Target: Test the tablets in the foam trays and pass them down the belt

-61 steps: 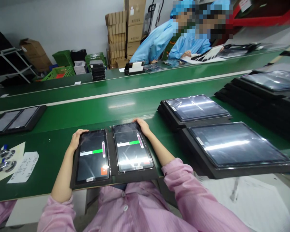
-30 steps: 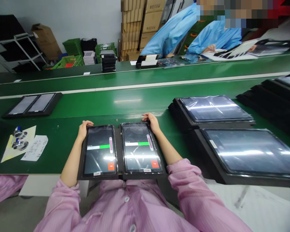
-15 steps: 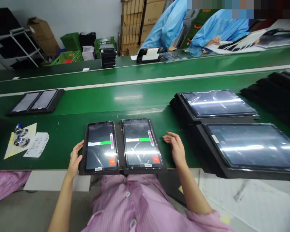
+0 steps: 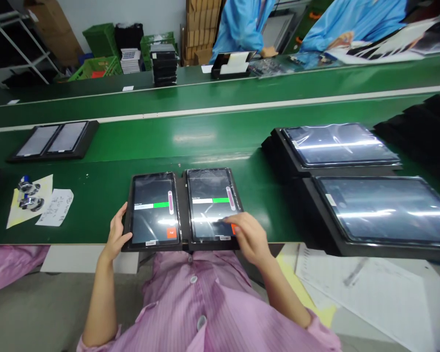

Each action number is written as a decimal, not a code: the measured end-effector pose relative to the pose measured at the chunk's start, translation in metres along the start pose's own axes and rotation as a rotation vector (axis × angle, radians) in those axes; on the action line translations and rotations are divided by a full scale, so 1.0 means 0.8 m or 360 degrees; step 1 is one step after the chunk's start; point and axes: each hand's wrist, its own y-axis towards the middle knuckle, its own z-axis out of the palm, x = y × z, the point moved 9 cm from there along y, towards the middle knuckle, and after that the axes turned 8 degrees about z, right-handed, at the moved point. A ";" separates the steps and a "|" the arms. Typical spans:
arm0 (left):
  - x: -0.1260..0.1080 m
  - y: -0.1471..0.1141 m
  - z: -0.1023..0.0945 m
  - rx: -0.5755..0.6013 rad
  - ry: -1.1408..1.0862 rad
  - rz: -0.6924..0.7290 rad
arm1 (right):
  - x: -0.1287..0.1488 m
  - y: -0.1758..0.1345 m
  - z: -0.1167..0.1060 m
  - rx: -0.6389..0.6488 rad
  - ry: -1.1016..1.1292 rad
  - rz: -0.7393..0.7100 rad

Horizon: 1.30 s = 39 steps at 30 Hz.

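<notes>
Head view. Black tray (image 4: 184,210) lies at the near edge of the green worktop (image 4: 106,181), the left tablet (image 4: 154,215) and right tablet (image 4: 209,212) side by side in it. Progress: both screens lit, each with a white-and-green bar and an upright purple slider. Orange-red button on the left tablet reads "Fail"; its counterpart on the right tablet is partly covered. Judgement: screen work on this pair under way, not finished; no result visible on either. To the right of the tray, two glossy tablets, rear one (image 4: 339,144) and front one (image 4: 388,210), show only glare; done or waiting, cannot tell. Second tray (image 4: 86,142), beyond and left of the first, carries two grey screens; status likewise unclear.

Pose: left hand (image 4: 115,234) at the tray's left side, fingers spread, thumb at its edge, steadying it by the look of things. Right hand (image 4: 251,237) over the right tablet's lower part, index finger extended, other fingers loosely bent, pinching nothing visible. Fingertip contact with glass: cannot tell.
</notes>
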 end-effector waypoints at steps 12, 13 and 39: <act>-0.020 0.003 0.005 0.0096 0.0272 0.0155 | 0.029 0.001 0.034 0.0167 -0.0148 -0.0263; -0.020 0.003 0.005 0.0091 0.0270 0.0157 | 0.031 -0.001 0.039 0.0198 -0.0217 -0.0309; -0.014 0.006 0.004 0.0043 -0.0307 0.0026 | 0.036 0.000 0.053 0.0324 -0.0215 -0.0285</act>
